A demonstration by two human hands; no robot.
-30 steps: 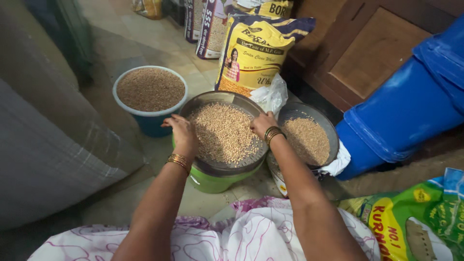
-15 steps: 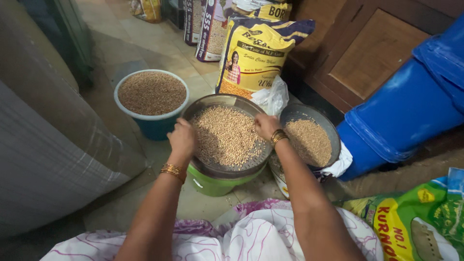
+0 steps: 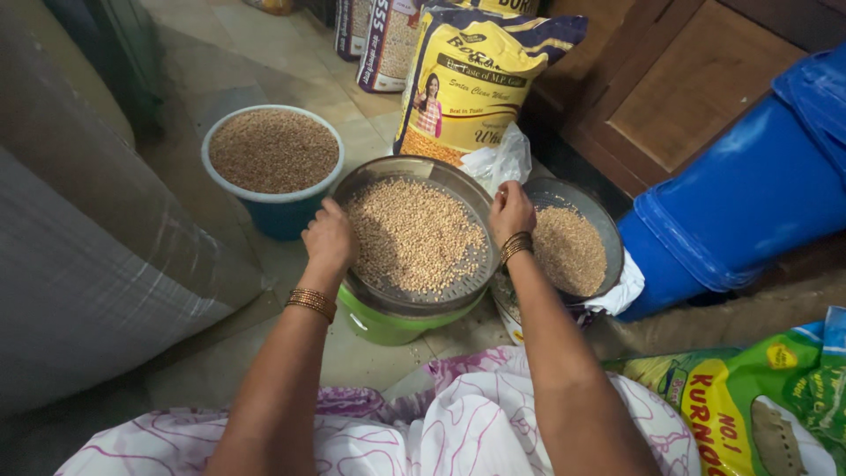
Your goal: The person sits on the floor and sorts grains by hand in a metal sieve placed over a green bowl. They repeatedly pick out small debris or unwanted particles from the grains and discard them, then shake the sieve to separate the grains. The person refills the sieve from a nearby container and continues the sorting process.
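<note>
Both hands grip a round metal sieve [image 3: 414, 236] full of pale grain, set on a green bucket [image 3: 388, 322] on the floor.

The left hand [image 3: 330, 236] is curled over the near-left rim, the right hand [image 3: 510, 211] closed on the right rim. Just beside it sits a second pan [image 3: 568, 249] of grain; a blue tub [image 3: 273, 167] stands to the left, a yellow sack [image 3: 471, 84] behind.

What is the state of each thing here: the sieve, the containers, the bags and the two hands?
Round metal sieve: holds a layer of grain, rests on the green bucket.
Left hand: grips the sieve's left rim.
Right hand: grips its right rim.
Blue tub: nearly full of grain.
Second metal pan: holds grain.
Yellow grain bag: upright.
Blue drum: lies tilted.
</note>
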